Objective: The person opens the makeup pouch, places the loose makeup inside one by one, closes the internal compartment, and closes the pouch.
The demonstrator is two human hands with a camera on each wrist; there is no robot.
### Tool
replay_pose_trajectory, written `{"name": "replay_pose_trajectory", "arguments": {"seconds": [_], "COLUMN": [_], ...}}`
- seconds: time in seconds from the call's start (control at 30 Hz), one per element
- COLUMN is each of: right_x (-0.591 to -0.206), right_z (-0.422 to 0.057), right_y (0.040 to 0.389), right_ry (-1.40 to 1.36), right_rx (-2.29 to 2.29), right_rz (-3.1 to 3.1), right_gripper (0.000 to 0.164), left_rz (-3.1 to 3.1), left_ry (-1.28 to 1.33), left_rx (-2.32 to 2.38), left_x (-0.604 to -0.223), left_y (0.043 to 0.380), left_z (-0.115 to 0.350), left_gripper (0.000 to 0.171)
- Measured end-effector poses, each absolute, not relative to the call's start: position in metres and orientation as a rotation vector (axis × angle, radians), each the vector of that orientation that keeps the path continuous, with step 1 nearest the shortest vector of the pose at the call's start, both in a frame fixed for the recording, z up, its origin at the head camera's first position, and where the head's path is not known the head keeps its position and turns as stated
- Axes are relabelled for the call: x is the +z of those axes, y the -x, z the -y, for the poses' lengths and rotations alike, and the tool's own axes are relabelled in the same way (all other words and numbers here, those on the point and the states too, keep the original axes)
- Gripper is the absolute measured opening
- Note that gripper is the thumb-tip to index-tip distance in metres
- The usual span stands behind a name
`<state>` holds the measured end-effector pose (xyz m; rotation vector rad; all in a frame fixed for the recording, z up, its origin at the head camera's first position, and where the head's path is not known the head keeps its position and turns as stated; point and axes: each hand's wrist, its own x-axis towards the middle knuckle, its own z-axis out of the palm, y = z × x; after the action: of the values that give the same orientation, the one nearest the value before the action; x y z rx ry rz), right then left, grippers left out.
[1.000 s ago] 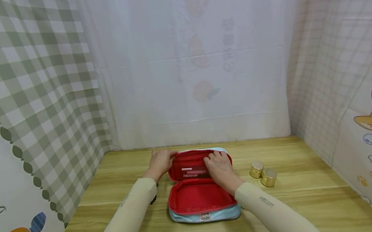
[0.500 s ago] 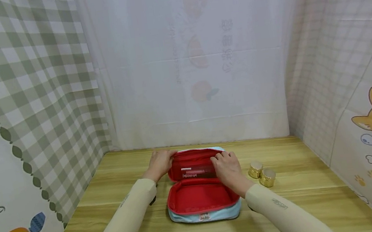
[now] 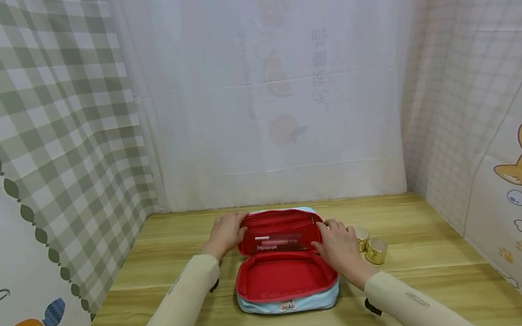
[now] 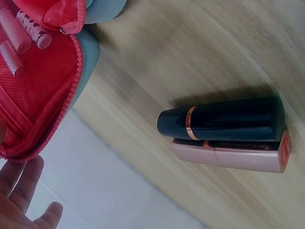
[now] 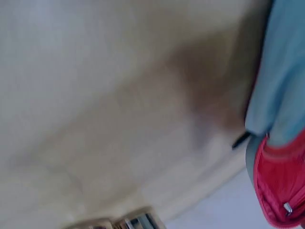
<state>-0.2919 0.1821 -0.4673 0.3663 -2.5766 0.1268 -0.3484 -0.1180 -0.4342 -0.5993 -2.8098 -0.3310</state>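
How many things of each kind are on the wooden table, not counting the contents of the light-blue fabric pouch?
Light-blue fabric pouch with red lining: 1
Round, shiny gold containers: 2
Glossy black cylindrical tube with gold ring: 1
Pink rectangular tube: 1
Total: 5

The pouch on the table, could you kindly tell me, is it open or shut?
The pouch is open: its lid stands raised and red lining shows.

One zip pouch [image 3: 284, 278], two gold jars [image 3: 377, 251], two lipstick tubes [image 4: 224, 119] (one black, one pink), three slim tubes [image 4: 15, 32] visible
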Motion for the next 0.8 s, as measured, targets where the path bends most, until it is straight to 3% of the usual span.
{"name": "replay_pose_trajectory", "arguments": {"seconds": [0.17,0.37,0.63,0.8], "right_x": [-0.478,-0.474,-0.464,-0.464], "right_z": [-0.183,-0.186,-0.197,-0.193], "right_y": [0.286,0.299,0.320,0.327], "right_ry": [-0.338,-0.086,-0.018,0.032], "right_rx": [0.215,0.667,1.035,1.127], "right_rz": [2.743,2.813,2.892,2.908], "right_gripper": [0.058,0.055,0.030,0.025], "left_rz": [2.828,2.842,2.844,2.830], "left_ry": [0.608,0.599,0.601,0.576], "left_rx": [-0.431,-0.585,-0.743,-0.852], "left_x": [-0.439,-0.443,-0.446,-0.449], "left_y": [0.347,0.349,0.353,0.355], "left_z": [0.118,0.118,0.117,0.117], "left_gripper": [0.048,0.049,0.052,0.054]}}
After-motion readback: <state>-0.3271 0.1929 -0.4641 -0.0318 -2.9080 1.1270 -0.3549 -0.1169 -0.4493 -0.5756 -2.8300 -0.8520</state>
